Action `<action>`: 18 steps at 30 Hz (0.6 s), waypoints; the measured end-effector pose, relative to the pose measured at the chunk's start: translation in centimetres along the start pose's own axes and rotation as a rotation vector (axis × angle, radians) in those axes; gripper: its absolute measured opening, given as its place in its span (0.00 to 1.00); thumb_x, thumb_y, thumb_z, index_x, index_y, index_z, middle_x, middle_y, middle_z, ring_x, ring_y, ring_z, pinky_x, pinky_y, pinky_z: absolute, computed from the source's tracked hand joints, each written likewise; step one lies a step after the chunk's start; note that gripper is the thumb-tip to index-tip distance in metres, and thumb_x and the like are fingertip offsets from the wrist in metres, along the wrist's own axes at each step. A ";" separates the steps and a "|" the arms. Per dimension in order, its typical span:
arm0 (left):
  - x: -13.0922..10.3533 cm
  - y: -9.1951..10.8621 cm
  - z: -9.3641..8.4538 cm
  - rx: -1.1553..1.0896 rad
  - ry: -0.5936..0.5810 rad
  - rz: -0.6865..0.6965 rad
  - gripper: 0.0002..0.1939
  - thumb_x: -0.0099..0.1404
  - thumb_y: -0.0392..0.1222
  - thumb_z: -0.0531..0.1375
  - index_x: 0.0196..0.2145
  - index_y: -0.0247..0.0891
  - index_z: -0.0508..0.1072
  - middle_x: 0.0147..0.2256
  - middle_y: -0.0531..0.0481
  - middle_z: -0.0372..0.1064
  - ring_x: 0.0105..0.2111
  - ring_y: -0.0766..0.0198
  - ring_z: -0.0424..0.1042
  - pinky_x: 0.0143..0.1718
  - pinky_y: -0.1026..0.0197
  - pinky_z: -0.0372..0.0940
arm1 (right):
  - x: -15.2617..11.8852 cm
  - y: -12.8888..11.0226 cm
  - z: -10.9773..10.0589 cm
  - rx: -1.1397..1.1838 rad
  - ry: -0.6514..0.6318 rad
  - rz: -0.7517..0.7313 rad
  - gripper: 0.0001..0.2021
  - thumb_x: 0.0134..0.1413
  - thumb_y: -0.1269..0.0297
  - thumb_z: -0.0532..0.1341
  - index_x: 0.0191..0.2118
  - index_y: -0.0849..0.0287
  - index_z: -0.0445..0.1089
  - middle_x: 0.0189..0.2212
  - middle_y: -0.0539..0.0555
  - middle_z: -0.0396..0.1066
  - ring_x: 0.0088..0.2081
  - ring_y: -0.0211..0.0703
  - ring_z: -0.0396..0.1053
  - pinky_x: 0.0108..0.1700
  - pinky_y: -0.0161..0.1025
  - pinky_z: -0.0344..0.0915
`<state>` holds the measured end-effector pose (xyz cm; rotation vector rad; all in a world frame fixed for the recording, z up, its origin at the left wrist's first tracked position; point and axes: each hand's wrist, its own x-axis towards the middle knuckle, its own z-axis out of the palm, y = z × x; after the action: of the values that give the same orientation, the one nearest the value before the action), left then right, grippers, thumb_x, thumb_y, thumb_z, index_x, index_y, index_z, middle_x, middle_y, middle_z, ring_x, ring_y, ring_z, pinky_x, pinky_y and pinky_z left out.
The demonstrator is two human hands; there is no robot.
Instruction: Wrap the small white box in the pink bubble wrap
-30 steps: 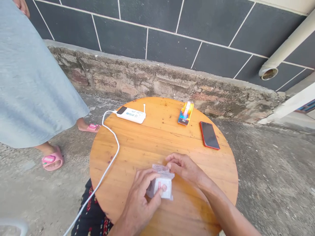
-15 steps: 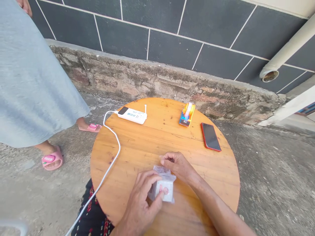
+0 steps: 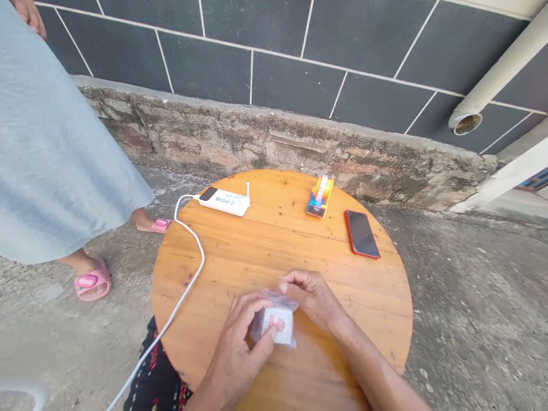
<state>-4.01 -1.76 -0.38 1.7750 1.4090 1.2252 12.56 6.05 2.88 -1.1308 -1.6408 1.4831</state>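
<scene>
Near the front of the round wooden table (image 3: pixel 240 251) lies a small white box (image 3: pixel 283 337) in a clear plastic wrapper (image 3: pixel 280 298), with pink marks on its face. My left hand (image 3: pixel 240 337) grips it from the left, thumb on the front and fingers over the top edge. Just above the wrapper's right upper edge, my right hand (image 3: pixel 310 294) is closed in a pinch. A faint see-through bit shows at its fingertips, too small to name. Whether those fingers touch the wrapper I cannot tell.
A yellow and blue tape dispenser (image 3: pixel 320 197) and a red-edged phone (image 3: pixel 362 234) lie at the right back. A white power strip-like device (image 3: pixel 225 201) sits at the left back, its white cable (image 3: pixel 201 257) crossing the table's left edge. A person in a pale blue skirt (image 3: pixel 64 160) stands left.
My right hand has come slightly lower, nearer the wrapper's top edge. My left hand keeps its grip on the box. The whole view has shifted a little.
</scene>
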 end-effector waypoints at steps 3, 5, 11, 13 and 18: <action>0.1 0.2 0.0 -0.013 -0.006 -0.024 0.09 0.63 0.41 0.58 0.42 0.42 0.70 0.44 0.45 0.68 0.45 0.57 0.68 0.44 0.56 0.67 | -0.3 0.0 0.0 -0.017 -0.014 -0.020 0.11 0.53 0.59 0.61 0.26 0.61 0.69 0.23 0.47 0.64 0.26 0.34 0.59 0.29 0.31 0.56; 0.1 0.2 0.0 -0.021 -0.018 -0.037 0.10 0.63 0.40 0.58 0.43 0.42 0.70 0.44 0.45 0.67 0.46 0.57 0.68 0.45 0.56 0.67 | -0.5 0.1 0.0 -0.036 -0.038 -0.030 0.11 0.54 0.60 0.61 0.26 0.61 0.69 0.23 0.48 0.64 0.26 0.34 0.59 0.30 0.32 0.57; -0.1 0.3 0.1 -0.008 -0.024 -0.114 0.10 0.63 0.41 0.57 0.43 0.44 0.70 0.51 0.44 0.62 0.54 0.54 0.62 0.50 0.52 0.64 | -1.2 -0.4 -0.2 -0.127 -0.087 -0.042 0.09 0.56 0.62 0.60 0.29 0.62 0.72 0.25 0.49 0.68 0.27 0.35 0.63 0.33 0.33 0.61; -0.1 0.2 0.2 0.003 -0.026 -0.118 0.09 0.63 0.41 0.57 0.43 0.43 0.71 0.54 0.44 0.61 0.59 0.52 0.57 0.53 0.49 0.61 | -1.3 -0.8 -0.2 -0.165 -0.102 -0.067 0.09 0.57 0.63 0.59 0.31 0.62 0.74 0.26 0.50 0.71 0.29 0.37 0.66 0.34 0.33 0.63; 0.0 0.2 0.2 -0.035 -0.030 -0.110 0.11 0.64 0.43 0.57 0.44 0.42 0.70 0.49 0.43 0.66 0.51 0.54 0.65 0.49 0.51 0.64 | -1.8 -1.4 -0.2 -0.340 -0.100 -0.174 0.10 0.59 0.66 0.57 0.33 0.59 0.76 0.29 0.52 0.74 0.31 0.39 0.70 0.36 0.34 0.65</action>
<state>-3.76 -1.80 -0.28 1.6629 1.4386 1.1543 13.22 4.55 4.42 -1.0690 -2.0614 1.1968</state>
